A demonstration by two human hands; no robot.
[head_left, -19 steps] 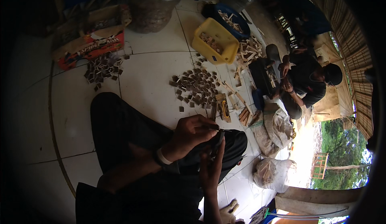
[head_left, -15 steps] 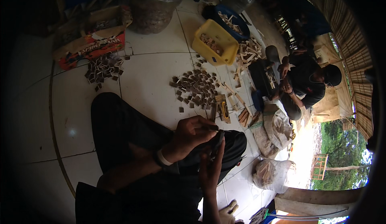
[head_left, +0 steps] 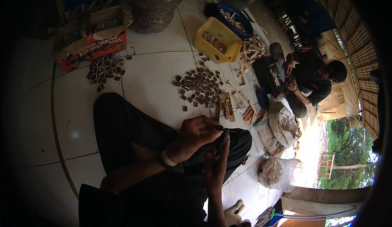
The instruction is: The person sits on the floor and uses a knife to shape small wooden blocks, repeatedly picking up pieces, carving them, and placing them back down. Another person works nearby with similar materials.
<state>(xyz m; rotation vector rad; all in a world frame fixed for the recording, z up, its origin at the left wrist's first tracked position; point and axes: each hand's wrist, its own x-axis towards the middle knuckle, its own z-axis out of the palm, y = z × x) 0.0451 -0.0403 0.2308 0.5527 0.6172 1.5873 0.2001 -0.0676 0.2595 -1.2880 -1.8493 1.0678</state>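
Over my lap, my left hand (head_left: 199, 134), with a light band at its wrist, pinches a small dark flat piece (head_left: 216, 127). Close against it, my right hand (head_left: 216, 163) is closed around a narrow dark tool (head_left: 224, 136); shadow hides its kind. A thin bright tip sticks out to the right where the two meet. Beyond my hands, a pile of small brown square pieces (head_left: 198, 86) lies spread on the tiled floor. Between that pile and my knee rests a yellow-and-black object (head_left: 228, 108) beside a few short wooden sticks (head_left: 248, 115).
A yellow basin (head_left: 204, 49) and a blue basin (head_left: 245, 25) hold wooden bits. Another pile of squares (head_left: 104, 70) lies by a cardboard box (head_left: 92, 47). A co-worker in black (head_left: 312, 82) sits at the right, near sacks (head_left: 277, 135). A mop (head_left: 265, 217) lies lower right.
The view has shifted slightly. Both my hands keep nearly the same hold, the small dark piece still against the tool. The co-worker's hands have moved a little.
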